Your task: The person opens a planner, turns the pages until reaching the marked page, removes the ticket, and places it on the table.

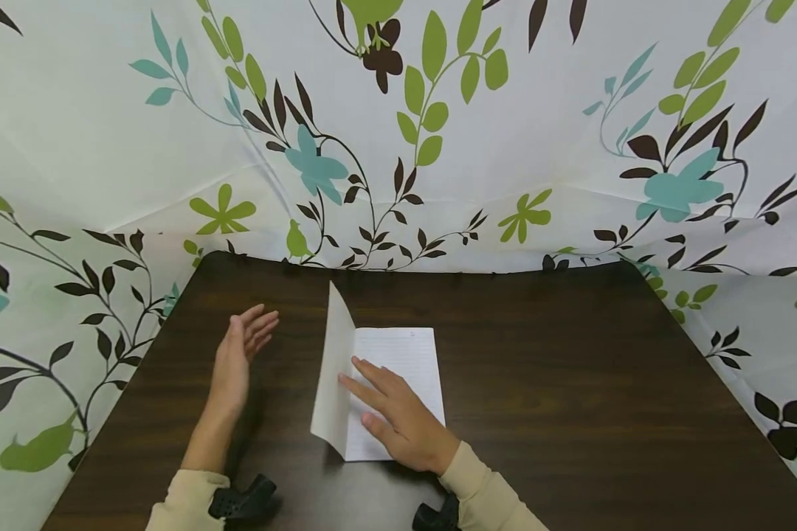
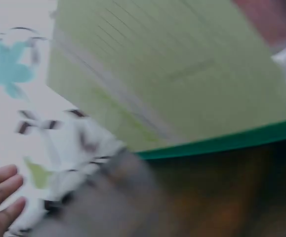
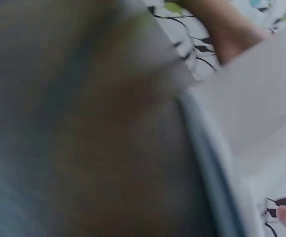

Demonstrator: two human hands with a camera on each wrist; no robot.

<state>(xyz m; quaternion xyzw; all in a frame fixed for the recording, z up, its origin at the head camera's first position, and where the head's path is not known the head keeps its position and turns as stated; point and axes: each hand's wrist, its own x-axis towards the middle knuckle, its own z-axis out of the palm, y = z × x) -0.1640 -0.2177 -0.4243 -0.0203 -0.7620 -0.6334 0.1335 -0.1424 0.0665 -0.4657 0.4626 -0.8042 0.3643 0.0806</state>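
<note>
A notebook (image 1: 415,358) lies on the table, its lined page facing up. Its front cover (image 1: 332,376) stands raised along the left side, showing a pale inner face. Over the page is my right hand (image 1: 405,420), fingers spread and fairly straight, with the fingertips at the cover's inner face; whether they touch it I cannot tell. My left hand (image 1: 235,361) is held to the left of the cover, apart from it, with extended fingers and nothing in them. In the left wrist view the cover's outer side (image 2: 182,74) looks green with dark lines.
The dark wooden table (image 1: 571,383) surrounds the notebook. A white cloth (image 1: 538,110) with printed leaves and flowers hangs behind it and along both sides. Black wrist devices (image 1: 242,501) sit at both sleeves. Both wrist views are partly blurred.
</note>
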